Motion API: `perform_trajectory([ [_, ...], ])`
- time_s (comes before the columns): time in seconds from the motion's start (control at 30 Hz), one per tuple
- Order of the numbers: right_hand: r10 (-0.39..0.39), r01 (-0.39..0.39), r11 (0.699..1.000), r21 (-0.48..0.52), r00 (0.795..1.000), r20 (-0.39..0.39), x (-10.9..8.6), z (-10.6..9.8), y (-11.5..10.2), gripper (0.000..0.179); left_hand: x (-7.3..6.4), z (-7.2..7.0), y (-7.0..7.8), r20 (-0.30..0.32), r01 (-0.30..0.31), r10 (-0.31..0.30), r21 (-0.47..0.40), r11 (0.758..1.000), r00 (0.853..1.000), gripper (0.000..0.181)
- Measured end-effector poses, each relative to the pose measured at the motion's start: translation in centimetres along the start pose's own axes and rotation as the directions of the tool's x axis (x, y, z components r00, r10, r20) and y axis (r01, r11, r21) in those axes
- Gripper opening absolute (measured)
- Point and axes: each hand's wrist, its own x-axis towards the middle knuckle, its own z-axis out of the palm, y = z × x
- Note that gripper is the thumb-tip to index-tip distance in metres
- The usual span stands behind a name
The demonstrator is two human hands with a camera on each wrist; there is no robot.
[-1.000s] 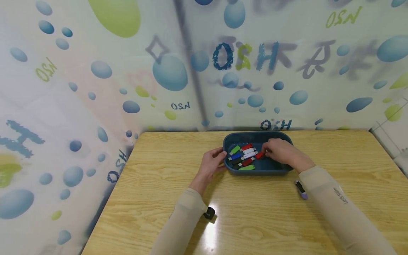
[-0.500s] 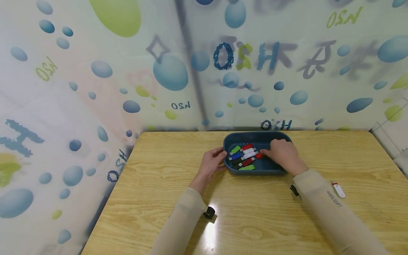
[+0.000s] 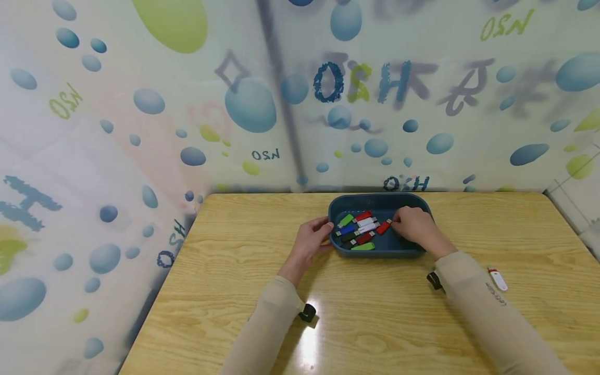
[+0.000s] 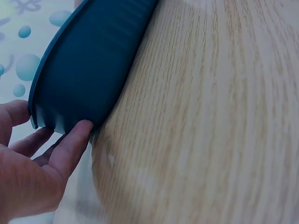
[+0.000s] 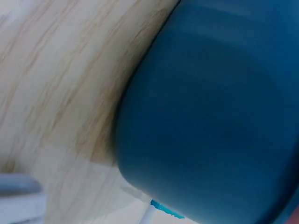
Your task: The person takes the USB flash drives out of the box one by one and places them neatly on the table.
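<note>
In the head view, a dark blue tray (image 3: 379, 253) holds several USB sticks, among them a blue stick (image 3: 347, 229), a white stick (image 3: 366, 227) and a green stick (image 3: 363, 246). My left hand (image 3: 309, 239) grips the tray's left end. The left wrist view shows the thumb at the rim and fingertips (image 4: 84, 127) against the outer wall. Inside the tray's right half, my right hand (image 3: 413, 225) is curled, fingertips right at the metal plug of a red USB stick (image 3: 383, 227); I cannot tell whether they pinch it. The right wrist view mostly shows the tray's outer wall (image 5: 210, 112).
On the wooden table (image 3: 225, 250) a white USB stick with a red end (image 3: 498, 279) lies right of the right sleeve. A patterned sheet (image 3: 300, 130) hangs behind the table. A blurred pale object (image 5: 18, 200) appears at the right wrist view's lower left.
My right hand shifts slightly right, baring more of the red USB stick. The right sleeve moved left: the white stick is uncovered, and a purple-ended object is no longer visible. My left hand stays.
</note>
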Motion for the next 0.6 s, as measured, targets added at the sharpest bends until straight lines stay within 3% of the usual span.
perform_trajectory([
  [0.23,0.0,0.0,1.0,-0.015,1.0,-0.015,-0.11,0.06,0.03,0.022,0.04,0.0,-0.04,-0.006,-0.002,0.002,0.001,1.0,1.0,0.045],
  [0.47,0.015,-0.015,1.0,-0.019,0.999,0.048,-0.02,0.01,0.06,0.019,0.01,-0.04,-0.02,-0.001,-0.005,0.005,0.011,1.0,1.0,0.045],
  [0.6,-0.006,0.007,1.0,-0.03,0.999,0.035,-0.18,-0.05,0.05,0.017,-0.04,0.02,0.07,-0.005,0.003,-0.003,0.003,1.0,1.0,0.045],
])
